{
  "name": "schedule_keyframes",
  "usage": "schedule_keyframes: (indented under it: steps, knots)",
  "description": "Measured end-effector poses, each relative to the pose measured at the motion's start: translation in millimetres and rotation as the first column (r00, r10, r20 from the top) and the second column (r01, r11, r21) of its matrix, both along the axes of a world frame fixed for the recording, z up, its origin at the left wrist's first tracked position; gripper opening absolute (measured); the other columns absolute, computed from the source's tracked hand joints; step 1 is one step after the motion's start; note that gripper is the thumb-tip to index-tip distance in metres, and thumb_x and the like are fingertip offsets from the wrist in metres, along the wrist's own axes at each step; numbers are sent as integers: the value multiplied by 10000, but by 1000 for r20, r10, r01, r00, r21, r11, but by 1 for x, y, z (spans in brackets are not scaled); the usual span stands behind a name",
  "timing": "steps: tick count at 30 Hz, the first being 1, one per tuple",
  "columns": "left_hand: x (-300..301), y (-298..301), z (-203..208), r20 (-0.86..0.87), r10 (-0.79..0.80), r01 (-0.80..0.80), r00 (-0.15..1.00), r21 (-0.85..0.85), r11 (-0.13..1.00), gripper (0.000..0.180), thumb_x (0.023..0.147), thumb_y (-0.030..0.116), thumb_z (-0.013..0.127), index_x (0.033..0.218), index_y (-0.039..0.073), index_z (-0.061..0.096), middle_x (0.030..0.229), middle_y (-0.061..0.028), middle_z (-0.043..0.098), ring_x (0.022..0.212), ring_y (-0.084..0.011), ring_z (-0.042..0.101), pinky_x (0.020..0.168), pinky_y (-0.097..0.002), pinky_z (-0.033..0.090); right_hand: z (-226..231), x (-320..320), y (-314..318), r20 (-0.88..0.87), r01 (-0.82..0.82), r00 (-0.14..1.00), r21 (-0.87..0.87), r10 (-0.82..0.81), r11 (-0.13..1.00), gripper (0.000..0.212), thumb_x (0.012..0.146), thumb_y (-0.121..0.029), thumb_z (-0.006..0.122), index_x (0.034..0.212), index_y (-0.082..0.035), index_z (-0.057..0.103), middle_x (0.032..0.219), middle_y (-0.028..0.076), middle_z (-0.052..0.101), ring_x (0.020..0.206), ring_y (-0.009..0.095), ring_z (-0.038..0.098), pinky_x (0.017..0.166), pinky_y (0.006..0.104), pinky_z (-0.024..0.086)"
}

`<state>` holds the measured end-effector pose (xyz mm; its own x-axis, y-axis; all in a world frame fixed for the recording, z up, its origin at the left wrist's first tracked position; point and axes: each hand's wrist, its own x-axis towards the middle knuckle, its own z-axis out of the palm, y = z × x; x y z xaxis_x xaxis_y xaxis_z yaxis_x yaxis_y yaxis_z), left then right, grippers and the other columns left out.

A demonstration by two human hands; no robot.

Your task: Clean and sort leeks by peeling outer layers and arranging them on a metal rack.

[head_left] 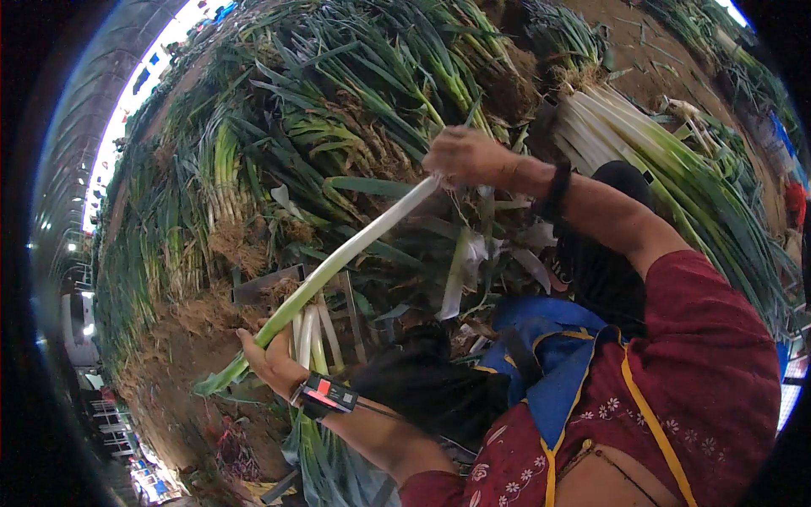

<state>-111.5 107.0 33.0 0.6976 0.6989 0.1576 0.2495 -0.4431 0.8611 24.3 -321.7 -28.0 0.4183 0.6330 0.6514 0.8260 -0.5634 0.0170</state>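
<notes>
- A leek (pixel 342 259) is held slantwise above the ground (pixel 165 406), supported near both ends, apparently so that its length is kept steady.
- Its green end is pinched between thumb and fingers by the left hand (pixel 274 365).
- Its white end is met by the right hand (pixel 469 159); that grip is blurred, so whether anything is pinched cannot be told.
- Pale stalks (pixel 310 334) are seen just beside the left hand.
- Toward the ground's right edge, white-stemmed leeks (pixel 625 139) are laid side by side, seemingly for tidiness.
- Toward its left edge, rooted leeks (pixel 224 169) are heaped.
</notes>
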Motion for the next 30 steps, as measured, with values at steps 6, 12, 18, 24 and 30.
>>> schedule_keyframes:
  steps: [6, 12, 18, 24, 30]
  knots:
    - [12, 7, -6, 156, -7, 41, 988, -213, 976, 429, 893, 54, 660, 1279, 23, 475, 935, -61, 538, 930, -216, 571, 883, -415, 497, -7, 13, -46, -309, 776, 540, -177, -783, 605, 350, 857, -362, 618, 1112, -122, 634, 1045, 141, 583, 1042, 327, 569, 863, 488, 449]
    - [55, 2, -2, 574, 216, 490, 790, -802, 341, 258, 950, 234, 606, 1127, 65, 524, 821, -36, 520, 786, -201, 545, 835, -474, 489, 34, -12, 75, -349, 241, 923, 192, -164, 951, 390, 827, -373, 670, 1106, -100, 664, 1010, 151, 641, 976, 349, 610, 806, 460, 495]
    - [54, -59, 20, 713, 136, 620, 688, -675, 400, 295, 961, 316, 588, 1114, 68, 541, 797, -29, 524, 757, -186, 526, 783, -438, 480, 52, -55, 186, -474, 139, 880, 311, 27, 940, 476, 848, -376, 635, 1225, -91, 574, 904, 147, 630, 819, 335, 638, 730, 463, 485]
    - [46, -48, 19, 795, 49, 747, 605, -587, 311, 338, 952, 361, 593, 1108, 64, 547, 792, -27, 525, 752, -174, 519, 798, -417, 468, 27, -54, 226, -318, 89, 948, 182, -27, 979, 540, 819, -351, 671, 1242, -67, 492, 830, 57, 595, 775, 232, 613, 778, 405, 432]
    - [40, -48, 22, 767, 108, 703, 632, -627, 337, 333, 938, 378, 610, 1059, 72, 560, 771, -25, 526, 739, -176, 517, 788, -407, 457, -18, -41, 168, -504, 149, 855, 16, -121, 989, 388, 799, -329, 684, 1104, -103, 604, 905, 50, 659, 872, 236, 656, 895, 452, 422]
